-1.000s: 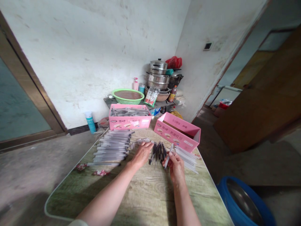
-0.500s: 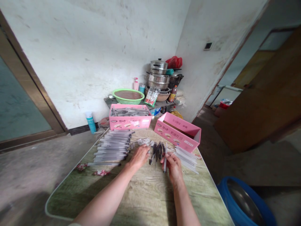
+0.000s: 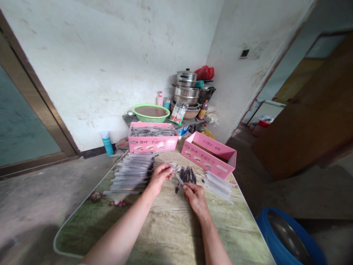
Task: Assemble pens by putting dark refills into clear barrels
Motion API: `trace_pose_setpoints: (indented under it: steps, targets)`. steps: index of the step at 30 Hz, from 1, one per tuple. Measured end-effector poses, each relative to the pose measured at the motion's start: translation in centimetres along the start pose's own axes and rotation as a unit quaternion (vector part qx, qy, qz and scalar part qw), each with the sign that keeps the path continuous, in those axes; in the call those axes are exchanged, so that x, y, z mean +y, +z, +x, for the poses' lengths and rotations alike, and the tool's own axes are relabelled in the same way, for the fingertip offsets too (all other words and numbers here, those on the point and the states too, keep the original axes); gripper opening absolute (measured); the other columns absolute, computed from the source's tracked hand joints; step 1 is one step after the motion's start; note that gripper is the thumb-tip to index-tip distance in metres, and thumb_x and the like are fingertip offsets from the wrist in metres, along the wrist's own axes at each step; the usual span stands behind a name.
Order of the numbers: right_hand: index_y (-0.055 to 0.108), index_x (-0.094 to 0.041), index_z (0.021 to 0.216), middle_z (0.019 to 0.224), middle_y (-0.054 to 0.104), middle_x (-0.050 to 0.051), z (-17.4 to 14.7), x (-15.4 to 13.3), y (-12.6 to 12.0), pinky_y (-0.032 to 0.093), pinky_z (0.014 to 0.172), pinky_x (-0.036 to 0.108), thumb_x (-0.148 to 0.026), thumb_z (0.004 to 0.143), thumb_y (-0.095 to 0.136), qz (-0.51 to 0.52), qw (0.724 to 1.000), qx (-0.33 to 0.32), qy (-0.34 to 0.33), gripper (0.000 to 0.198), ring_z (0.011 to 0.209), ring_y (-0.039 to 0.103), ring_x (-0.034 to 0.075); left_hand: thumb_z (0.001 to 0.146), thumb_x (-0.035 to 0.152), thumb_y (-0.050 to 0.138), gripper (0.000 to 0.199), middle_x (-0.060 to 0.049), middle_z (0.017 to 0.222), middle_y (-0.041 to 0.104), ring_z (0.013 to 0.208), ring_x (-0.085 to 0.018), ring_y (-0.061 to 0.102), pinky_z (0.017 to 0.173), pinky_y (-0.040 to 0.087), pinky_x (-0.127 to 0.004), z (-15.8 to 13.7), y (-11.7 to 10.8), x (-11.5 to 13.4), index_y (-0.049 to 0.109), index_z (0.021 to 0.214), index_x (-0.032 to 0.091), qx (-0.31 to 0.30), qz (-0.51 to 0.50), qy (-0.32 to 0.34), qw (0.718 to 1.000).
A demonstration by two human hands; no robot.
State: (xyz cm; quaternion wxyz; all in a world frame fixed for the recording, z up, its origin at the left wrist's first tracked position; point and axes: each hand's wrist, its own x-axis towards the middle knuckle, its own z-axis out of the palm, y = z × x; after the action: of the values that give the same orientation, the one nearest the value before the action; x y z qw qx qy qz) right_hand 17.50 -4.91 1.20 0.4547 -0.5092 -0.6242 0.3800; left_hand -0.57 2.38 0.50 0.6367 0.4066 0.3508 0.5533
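My left hand is closed in a pinch at the edge of a heap of small whitish pieces. What sits between its fingertips is too small to make out. My right hand grips a thin pen, whose tip end points up and left toward my left hand. Just beyond the right hand lies a bunch of dark, thin pen parts, partly covered by it. Left of my hands, a row of pale pens with dark ends lies side by side. Clear pen barrels are stacked on the right.
A pink box full of pens stands at the table's back, with another pink box to its right. Behind them are a green basin and stacked pots. A blue barrel stands right of the table.
My right hand has moved left with the pen and tilted it from near upright toward my left hand. The left hand has lifted slightly, fingertips pinched together.
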Motion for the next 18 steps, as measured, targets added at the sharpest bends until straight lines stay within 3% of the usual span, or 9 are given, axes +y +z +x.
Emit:
trace_pose_setpoints:
  steps: [11, 18]
  targets:
    - [0.068, -0.016, 0.074, 0.054, 0.04, -0.003, 0.0, 0.0, 0.2, 0.024, 0.049, 0.025, -0.043, 0.089, 0.052, -0.033, 0.999, 0.002, -0.012, 0.034, 0.052, 0.033, 0.012, 0.067, 0.037, 0.079, 0.036, -0.004, 0.07, 0.065, 0.06, -0.012, 0.057, 0.054, 0.043, -0.022, -0.6, 1.1, 0.2, 0.069, 0.09, 0.011, -0.033, 0.046, -0.008, 0.998]
    - [0.068, -0.018, 0.067, 0.055, 0.046, -0.002, 0.0, -0.4, 0.6, 0.026, 0.05, 0.025, -0.044, 0.085, 0.059, -0.02, 1.0, 0.018, -0.014, 0.033, 0.054, 0.036, 0.013, 0.064, 0.037, 0.081, 0.033, -0.003, 0.061, 0.061, 0.055, -0.012, 0.055, 0.051, 0.041, -0.023, -0.7, 1.5, 0.1, 0.068, 0.077, 0.01, -0.007, 0.059, 0.0, 0.998]
